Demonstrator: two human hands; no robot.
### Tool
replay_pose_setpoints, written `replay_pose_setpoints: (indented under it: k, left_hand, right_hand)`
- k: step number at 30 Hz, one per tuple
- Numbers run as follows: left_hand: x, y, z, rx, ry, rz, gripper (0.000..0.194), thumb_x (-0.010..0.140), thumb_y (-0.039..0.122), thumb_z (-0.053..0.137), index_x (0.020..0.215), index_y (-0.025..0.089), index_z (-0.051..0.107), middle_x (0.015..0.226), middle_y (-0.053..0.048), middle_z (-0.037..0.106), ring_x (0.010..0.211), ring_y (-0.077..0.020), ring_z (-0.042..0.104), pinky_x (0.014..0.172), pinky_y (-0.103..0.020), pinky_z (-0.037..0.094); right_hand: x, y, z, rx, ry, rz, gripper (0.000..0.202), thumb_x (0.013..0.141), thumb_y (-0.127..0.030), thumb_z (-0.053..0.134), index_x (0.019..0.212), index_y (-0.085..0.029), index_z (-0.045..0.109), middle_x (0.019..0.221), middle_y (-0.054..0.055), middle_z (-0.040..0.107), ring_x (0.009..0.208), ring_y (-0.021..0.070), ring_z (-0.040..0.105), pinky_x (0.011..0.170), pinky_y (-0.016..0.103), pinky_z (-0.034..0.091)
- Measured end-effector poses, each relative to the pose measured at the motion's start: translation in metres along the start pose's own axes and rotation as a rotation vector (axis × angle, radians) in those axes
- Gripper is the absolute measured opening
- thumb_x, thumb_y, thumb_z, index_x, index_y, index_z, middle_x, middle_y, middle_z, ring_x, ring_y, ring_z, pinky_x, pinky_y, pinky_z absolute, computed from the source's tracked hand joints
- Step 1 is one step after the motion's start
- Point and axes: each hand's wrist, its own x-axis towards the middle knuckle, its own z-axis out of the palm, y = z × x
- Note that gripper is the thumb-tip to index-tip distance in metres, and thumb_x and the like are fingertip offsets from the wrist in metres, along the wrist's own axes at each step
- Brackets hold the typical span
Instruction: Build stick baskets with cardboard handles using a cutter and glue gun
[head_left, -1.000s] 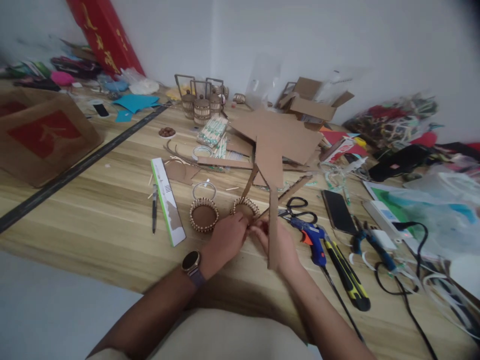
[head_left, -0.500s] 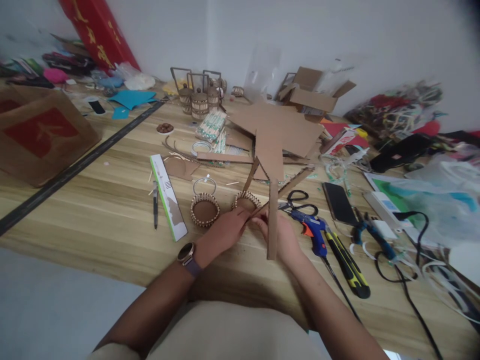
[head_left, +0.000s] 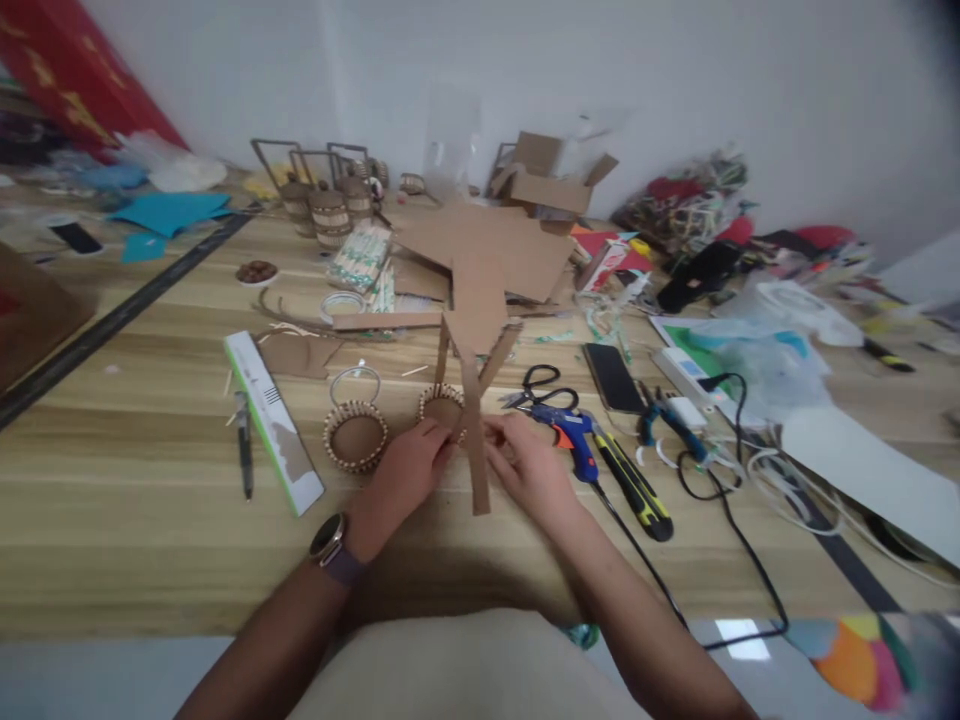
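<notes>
A piece of brown cardboard [head_left: 480, 290] with long narrow strips stands over the table's middle, and one strip [head_left: 474, 440] reaches down between my hands. My left hand [head_left: 411, 465], with a watch on its wrist, has its fingers closed on a cardboard strip beside the right-hand round basket [head_left: 441, 405]. Just right of the long strip is my right hand [head_left: 531, 470], fingers bent and apart, tips close to the strip; any contact is unclear. Another round basket [head_left: 355, 437] with a brown bottom sits left of my left hand, below a clear ring [head_left: 355, 385].
Scissors [head_left: 551, 390], a blue glue gun [head_left: 576, 440], a yellow-black cutter [head_left: 634, 485] and a phone [head_left: 613, 378] lie right. On the left are a pen [head_left: 244, 450] and a long white box [head_left: 275, 425]. Small lidded pots [head_left: 330, 215] stand at the back.
The view has shifted to the right. My right hand's fingers have parted from the strip they pinched. The slanting strip between my hands no longer shows clearly.
</notes>
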Motion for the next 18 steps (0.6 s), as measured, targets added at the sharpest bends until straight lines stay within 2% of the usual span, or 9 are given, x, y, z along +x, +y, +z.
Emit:
replay_pose_setpoints:
  k: [2, 5, 8, 12, 18]
  left_hand:
    - [0.0, -0.004, 0.004, 0.001, 0.024, 0.01, 0.019, 0.099, 0.019, 0.05, 0.092, 0.016, 0.068, 0.1, -0.011, 0.072, 0.093, -0.0248, 0.071, 0.088, -0.038, 0.057]
    - [-0.001, -0.009, 0.011, 0.01, 0.062, 0.015, 0.014, 0.098, 0.019, 0.053, 0.093, 0.017, 0.066, 0.099, -0.008, 0.073, 0.092, -0.0237, 0.071, 0.086, -0.036, 0.057]
    - [-0.002, -0.013, 0.017, 0.033, 0.096, 0.012, 0.011, 0.097, 0.018, 0.054, 0.094, 0.018, 0.065, 0.099, -0.007, 0.072, 0.093, -0.0231, 0.071, 0.085, -0.036, 0.058]
    - [-0.003, -0.013, 0.019, 0.063, 0.116, 0.014, 0.013, 0.098, 0.019, 0.053, 0.092, 0.02, 0.064, 0.097, -0.006, 0.072, 0.09, -0.0217, 0.071, 0.082, -0.034, 0.058]
    - [-0.002, -0.004, 0.011, 0.078, 0.064, 0.004, 0.011, 0.098, 0.019, 0.056, 0.092, 0.018, 0.065, 0.098, -0.006, 0.072, 0.09, -0.0206, 0.071, 0.082, -0.033, 0.057]
  right_hand:
    - [-0.025, 0.012, -0.013, -0.131, 0.122, 0.059, 0.017, 0.1, -0.029, 0.052, 0.105, -0.021, 0.066, 0.09, 0.009, 0.069, 0.087, 0.0251, 0.065, 0.078, 0.037, 0.053]
    - [-0.067, 0.034, -0.029, -0.39, 0.284, 0.248, 0.022, 0.101, -0.033, 0.05, 0.102, -0.02, 0.068, 0.095, 0.012, 0.069, 0.09, 0.0281, 0.065, 0.082, 0.043, 0.054]
    - [-0.096, 0.054, -0.036, -0.556, 0.265, 0.376, 0.031, 0.1, -0.04, 0.047, 0.108, -0.019, 0.069, 0.099, 0.014, 0.07, 0.089, 0.0305, 0.066, 0.079, 0.045, 0.055]
    - [-0.106, 0.066, -0.032, -0.586, 0.221, 0.409, 0.038, 0.103, -0.043, 0.041, 0.107, -0.019, 0.07, 0.097, 0.012, 0.072, 0.08, 0.0271, 0.07, 0.07, 0.039, 0.055]
    - [-0.105, 0.075, -0.029, -0.636, 0.231, 0.344, 0.045, 0.104, -0.046, 0.037, 0.107, -0.017, 0.071, 0.097, 0.012, 0.072, 0.077, 0.0266, 0.071, 0.064, 0.037, 0.056]
